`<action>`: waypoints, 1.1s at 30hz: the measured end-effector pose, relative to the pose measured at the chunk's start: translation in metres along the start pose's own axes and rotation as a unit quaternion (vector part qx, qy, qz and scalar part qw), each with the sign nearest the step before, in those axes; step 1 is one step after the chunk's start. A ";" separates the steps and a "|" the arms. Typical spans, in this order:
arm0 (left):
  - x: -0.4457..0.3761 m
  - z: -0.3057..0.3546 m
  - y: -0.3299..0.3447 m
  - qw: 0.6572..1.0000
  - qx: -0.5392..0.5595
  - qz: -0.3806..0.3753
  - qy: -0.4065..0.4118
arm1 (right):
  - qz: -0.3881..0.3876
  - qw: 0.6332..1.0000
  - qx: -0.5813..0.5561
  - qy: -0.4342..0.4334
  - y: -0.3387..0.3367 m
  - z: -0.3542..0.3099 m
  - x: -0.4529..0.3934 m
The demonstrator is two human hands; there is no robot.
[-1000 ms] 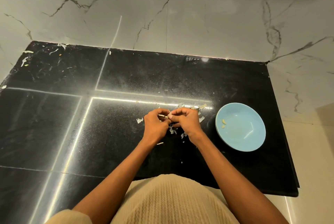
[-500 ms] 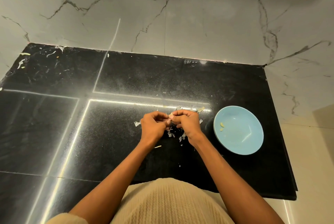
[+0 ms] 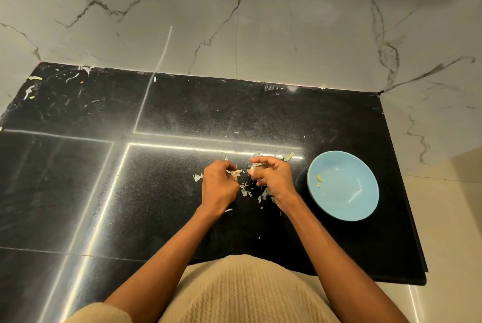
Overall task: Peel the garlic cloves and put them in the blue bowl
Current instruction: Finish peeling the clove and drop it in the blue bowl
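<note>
Fingers [image 3: 229, 166] of your left hand [image 3: 219, 184] curl around a scrap of papery skin [image 3: 234, 173], pinching it at the tips; fingers of your right hand [image 3: 271, 179] pinch a small pale garlic clove [image 3: 251, 171], with the index finger lifted above it. The two hands sit just apart over the black counter [image 3: 182, 114], so the skin looks freshly pulled off, though whether the clove is fully bare is too small to tell.

As for progress, the blue bowl [image 3: 365, 208] sits just right of your right hand and holds only two small pale pieces [image 3: 319, 180] near its left wall, which look like peeled cloves. So you seem early or midway: a couple done, one in hand. Unpeeled cloves are hard to pick out; a pale lump [image 3: 288, 157] lies beyond your right hand near the bright reflected line, and it may be a clove or just husk.

Loose peelings [image 3: 245, 189] litter the counter between and beneath your hands, with one more flake [image 3: 197, 177] just left of your left hand. Older scraps [image 3: 30, 90] lie far off at the back left corner. A marble wall [image 3: 260, 35] rises behind the counter.

Nothing stands between your right hand and the bowl, so the drop should be a short, easy move. The likely nuisance is stray skin clinging to the clove or your fingers and landing in the bowl with it.
</note>
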State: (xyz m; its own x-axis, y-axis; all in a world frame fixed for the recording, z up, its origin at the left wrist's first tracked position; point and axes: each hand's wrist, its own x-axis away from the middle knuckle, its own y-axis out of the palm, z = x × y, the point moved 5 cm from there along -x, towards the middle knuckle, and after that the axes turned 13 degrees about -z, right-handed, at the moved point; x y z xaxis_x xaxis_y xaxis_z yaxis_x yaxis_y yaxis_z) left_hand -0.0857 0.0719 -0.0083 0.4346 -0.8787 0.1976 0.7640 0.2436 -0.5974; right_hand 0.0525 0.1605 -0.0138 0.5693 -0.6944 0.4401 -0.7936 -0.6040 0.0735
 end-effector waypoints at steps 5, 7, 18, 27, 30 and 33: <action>-0.001 0.009 0.002 0.996 0.093 -0.007 -0.012 | -0.020 0.999 -0.005 -0.049 -0.005 -0.006 0.005; -0.003 0.013 0.006 0.977 0.205 -0.041 -0.036 | -0.023 0.998 0.006 -0.064 -0.006 -0.009 0.007; -0.005 0.021 0.019 0.803 0.551 -0.137 -0.183 | -0.067 0.994 0.036 -0.073 -0.010 -0.025 0.011; -0.005 0.028 0.022 0.730 0.620 -0.133 -0.255 | -0.038 0.981 0.154 -0.111 -0.006 -0.023 0.008; -0.004 0.032 0.023 0.716 0.634 -0.121 -0.267 | -0.012 0.966 0.207 -0.152 -0.003 -0.029 0.013; -0.003 0.038 0.024 0.704 0.647 -0.106 -0.273 | 0.016 0.954 0.238 -0.184 -0.001 -0.034 0.016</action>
State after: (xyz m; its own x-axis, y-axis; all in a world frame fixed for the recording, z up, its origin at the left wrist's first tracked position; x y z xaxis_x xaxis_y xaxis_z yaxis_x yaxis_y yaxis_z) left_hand -0.0506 0.0956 0.0063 0.0929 -0.7490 0.6560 0.4802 0.6108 0.6295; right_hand 0.0555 0.1632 0.0232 0.6532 -0.7524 0.0854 -0.6737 -0.6289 -0.3880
